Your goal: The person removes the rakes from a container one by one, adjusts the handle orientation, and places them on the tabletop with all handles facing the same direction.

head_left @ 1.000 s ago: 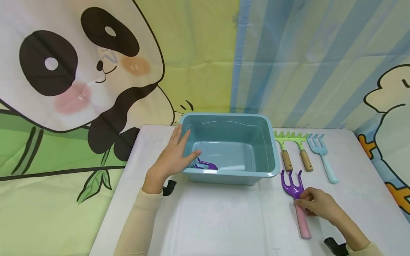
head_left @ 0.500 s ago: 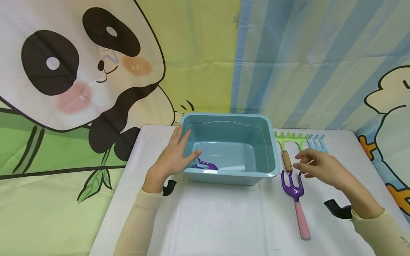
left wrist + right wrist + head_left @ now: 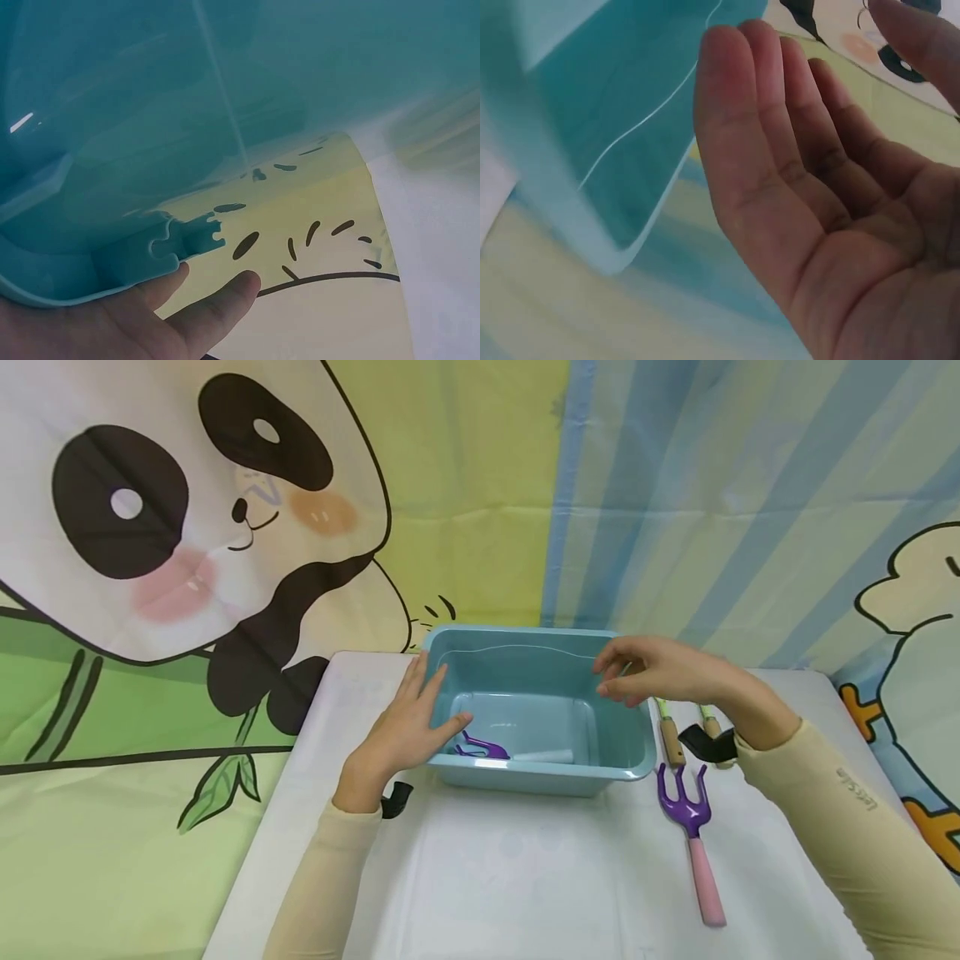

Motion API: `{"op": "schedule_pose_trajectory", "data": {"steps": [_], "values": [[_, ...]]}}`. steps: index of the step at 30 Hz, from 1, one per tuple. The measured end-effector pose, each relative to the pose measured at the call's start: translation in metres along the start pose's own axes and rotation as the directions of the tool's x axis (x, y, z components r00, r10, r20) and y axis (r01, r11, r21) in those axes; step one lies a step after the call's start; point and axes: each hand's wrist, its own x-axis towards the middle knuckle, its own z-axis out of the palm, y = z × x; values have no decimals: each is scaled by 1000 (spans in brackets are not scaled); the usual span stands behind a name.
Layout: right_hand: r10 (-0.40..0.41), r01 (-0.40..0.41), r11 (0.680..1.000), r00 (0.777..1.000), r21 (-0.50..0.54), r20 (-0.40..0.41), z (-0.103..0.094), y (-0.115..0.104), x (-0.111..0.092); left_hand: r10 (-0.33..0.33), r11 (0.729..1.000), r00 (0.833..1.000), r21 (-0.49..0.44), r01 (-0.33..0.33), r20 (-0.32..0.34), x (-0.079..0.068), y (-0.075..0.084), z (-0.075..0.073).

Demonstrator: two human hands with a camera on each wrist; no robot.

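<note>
A light blue plastic tub (image 3: 525, 770) stands on the white table. My left hand (image 3: 401, 731) rests against its left rim with the fingers straight and spread. Over the right rim hovers my right hand (image 3: 660, 670), fingers loosely bent; its palm (image 3: 870, 247) is bare in the right wrist view. Inside the tub, near the front wall, lies a tool with a purple head (image 3: 491, 748) and a pale handle. A purple hand fork (image 3: 686, 814) with a pink handle lies on the table, right of the tub.
Two small rakes with wooden handles (image 3: 671, 742) lie beside the tub's right side, partly covered by my right hand and forearm. The light blue fork is hidden behind that arm. A cloth backdrop (image 3: 465, 485) with a printed panda hangs behind the table.
My right hand has let go of the pink-handled fork and moved up and left, past the rakes, to the tub's right rim. The left hand stays in place.
</note>
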Motion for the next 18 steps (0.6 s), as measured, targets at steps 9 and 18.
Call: {"op": "schedule_pose_trajectory", "data": {"steps": [9,18], "values": [[-26,57,990,972,-127,235,15,-22,76,-1,1000,1000,1,1,-10,1,-1,1],[108,-86,994,904,-71,414,44,3,130,-2,1000,1000,-12,2,-14,0,0,0]]}}
